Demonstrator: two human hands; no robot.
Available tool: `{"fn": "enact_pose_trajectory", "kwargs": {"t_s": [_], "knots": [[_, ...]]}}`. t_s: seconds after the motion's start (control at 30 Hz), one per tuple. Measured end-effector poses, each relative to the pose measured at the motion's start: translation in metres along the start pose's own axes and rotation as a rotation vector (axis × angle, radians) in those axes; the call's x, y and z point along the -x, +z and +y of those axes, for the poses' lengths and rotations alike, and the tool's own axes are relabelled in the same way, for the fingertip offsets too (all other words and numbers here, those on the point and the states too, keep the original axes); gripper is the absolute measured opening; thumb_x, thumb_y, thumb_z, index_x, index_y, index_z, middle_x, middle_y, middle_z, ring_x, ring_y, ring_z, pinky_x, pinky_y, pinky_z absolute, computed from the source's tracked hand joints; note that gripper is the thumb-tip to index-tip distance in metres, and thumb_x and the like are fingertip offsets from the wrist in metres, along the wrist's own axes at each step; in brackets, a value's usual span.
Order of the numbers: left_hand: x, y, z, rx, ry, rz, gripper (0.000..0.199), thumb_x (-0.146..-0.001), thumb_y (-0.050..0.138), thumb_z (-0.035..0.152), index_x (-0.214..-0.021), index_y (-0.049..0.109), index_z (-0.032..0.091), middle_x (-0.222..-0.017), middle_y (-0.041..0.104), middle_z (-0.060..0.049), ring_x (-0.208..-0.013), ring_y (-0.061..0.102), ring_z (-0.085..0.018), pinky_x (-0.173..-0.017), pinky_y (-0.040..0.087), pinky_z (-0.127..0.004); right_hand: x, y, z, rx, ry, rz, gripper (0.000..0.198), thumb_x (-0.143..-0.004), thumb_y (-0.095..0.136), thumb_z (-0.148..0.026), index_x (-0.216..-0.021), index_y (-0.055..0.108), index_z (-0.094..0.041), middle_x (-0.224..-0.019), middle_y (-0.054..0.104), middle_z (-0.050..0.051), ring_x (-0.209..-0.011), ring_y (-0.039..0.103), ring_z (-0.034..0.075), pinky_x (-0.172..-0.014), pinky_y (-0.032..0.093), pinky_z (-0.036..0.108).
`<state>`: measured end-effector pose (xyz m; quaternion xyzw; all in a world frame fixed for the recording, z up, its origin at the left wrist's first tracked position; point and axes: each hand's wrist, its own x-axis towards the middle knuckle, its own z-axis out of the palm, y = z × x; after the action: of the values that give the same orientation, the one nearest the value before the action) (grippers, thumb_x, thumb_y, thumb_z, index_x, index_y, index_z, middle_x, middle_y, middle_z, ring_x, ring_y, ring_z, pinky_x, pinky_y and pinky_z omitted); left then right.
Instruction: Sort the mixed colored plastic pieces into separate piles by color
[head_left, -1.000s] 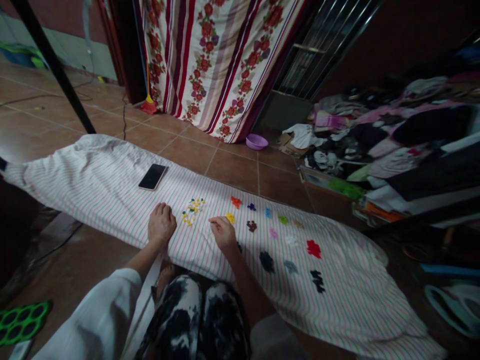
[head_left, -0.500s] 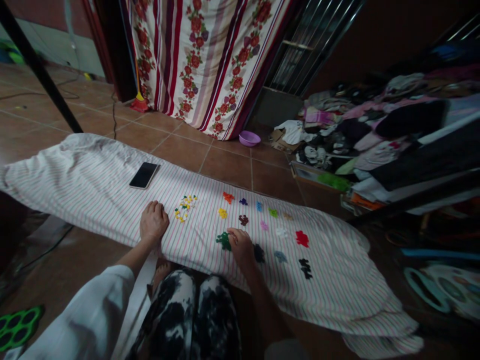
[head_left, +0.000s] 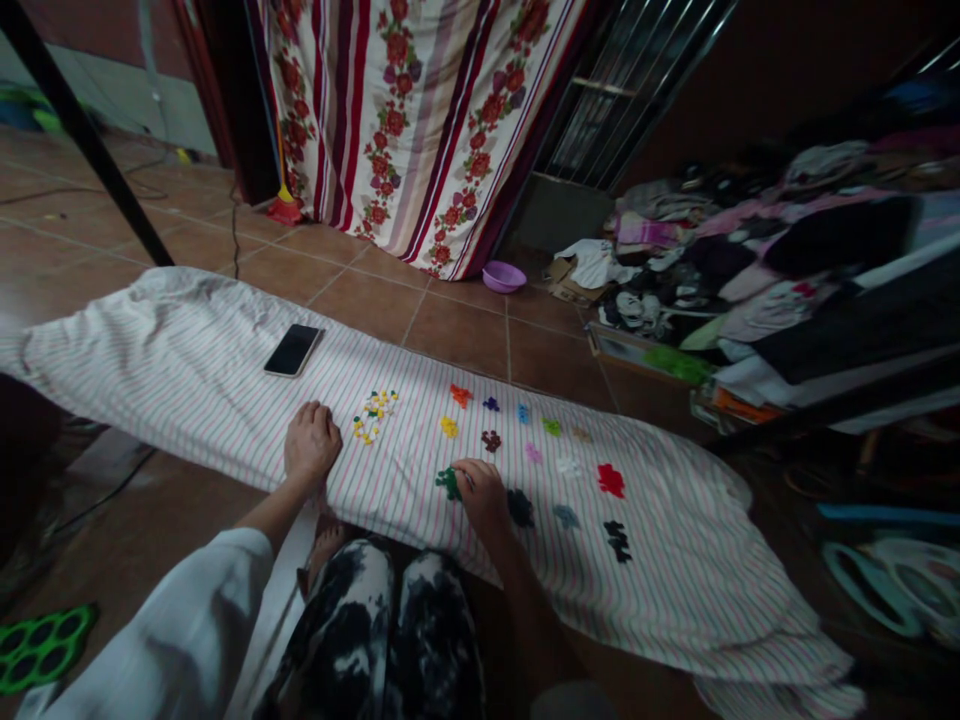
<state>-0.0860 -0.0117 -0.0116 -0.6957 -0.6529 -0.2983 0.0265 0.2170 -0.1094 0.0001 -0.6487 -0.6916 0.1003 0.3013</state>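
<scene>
- At the left of the frame, the bench (head_left: 112,350) lies under a striped cloth (head_left: 187,385), with wide open room up to one phone (head_left: 294,350) near the far edge.
- Left of centre, the left hand (head_left: 311,440) rests close to the near edge, fingers curled down; I can't tell whether they grip anything.
- Just right of it, one loose cluster (head_left: 373,420) of yellow, white and green pieces, too small for me to count.
- Mid-frame, past a strip of plain cloth: one green pile (head_left: 447,483), with one yellow pile (head_left: 448,427) and one orange pile (head_left: 460,397) behind.
- The right hand (head_left: 484,495) is at the green pile's right side, fingers bent in against it; whether they pinch a piece I can't make out.
- Right of centre, eleven more piles, one each: purple (head_left: 490,404), brown (head_left: 491,440), dark (head_left: 520,508), light blue (head_left: 523,413), pink (head_left: 533,453), lime (head_left: 552,428), grey (head_left: 566,516), white (head_left: 570,468), tan (head_left: 582,434), red (head_left: 611,480), black (head_left: 617,542).
- Lower right, a broad stretch of cloth leaves room out to the bench's end.
</scene>
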Motion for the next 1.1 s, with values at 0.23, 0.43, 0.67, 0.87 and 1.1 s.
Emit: {"fn": "enact_pose_trajectory", "kwargs": {"t_s": [0.23,0.43,0.67,0.87,1.1], "knots": [[0.001,0.002,0.000,0.005,-0.014,0.013,0.029,-0.084,0.040,0.021,-0.104,0.061,0.012,-0.120,0.061,-0.020,-0.120,0.051,-0.032,-0.101,0.041,-0.048,-0.015,0.008,-0.017,0.005,-0.031,0.046,0.029,-0.090,0.043,-0.019,-0.092,0.072,-0.021,-0.097,0.072,0.007,-0.093,0.061,0.021,-0.088,0.045,0.035],[0.001,0.002,0.000,0.027,-0.010,0.018,0.028,-0.084,0.041,0.019,-0.103,0.060,0.013,-0.119,0.061,-0.019,-0.120,0.051,-0.032,-0.100,0.042,-0.049,-0.044,0.029,-0.043,-0.030,-0.096,-0.062,0.026,-0.089,0.047,-0.019,-0.098,0.071,-0.021,-0.097,0.071,0.007,-0.094,0.060,0.020,-0.090,0.045,0.034],[0.002,0.004,0.000,-0.008,-0.009,0.023,0.029,-0.085,0.040,0.020,-0.103,0.060,0.012,-0.119,0.061,-0.020,-0.120,0.051,-0.031,-0.101,0.042,-0.047,-0.076,0.057,-0.069,-0.004,-0.010,-0.171,0.030,-0.089,0.050,-0.019,-0.113,0.067,-0.020,-0.106,0.065,0.009,-0.089,0.062,0.017,-0.086,0.047,0.028],[0.002,0.006,-0.001,-0.003,-0.003,0.044,0.028,-0.084,0.041,0.020,-0.103,0.060,0.014,-0.117,0.062,-0.018,-0.118,0.053,-0.031,-0.099,0.043,-0.048,-0.099,0.072,-0.078,0.038,0.054,-0.198,0.029,-0.091,0.049,-0.021,-0.116,0.063,-0.021,-0.105,0.065,0.008,-0.097,0.061,0.018,-0.084,0.045,0.028],[0.002,0.004,0.000,-0.017,0.012,0.054,0.027,-0.085,0.040,0.021,-0.102,0.060,0.014,-0.116,0.062,-0.018,-0.118,0.053,-0.031,-0.100,0.043,-0.047,-0.115,0.083,-0.085,0.117,0.186,-0.222,0.022,-0.090,0.053,-0.026,-0.109,0.064,-0.024,-0.104,0.067,0.007,-0.094,0.062,0.019,-0.077,0.044,0.028]]}}
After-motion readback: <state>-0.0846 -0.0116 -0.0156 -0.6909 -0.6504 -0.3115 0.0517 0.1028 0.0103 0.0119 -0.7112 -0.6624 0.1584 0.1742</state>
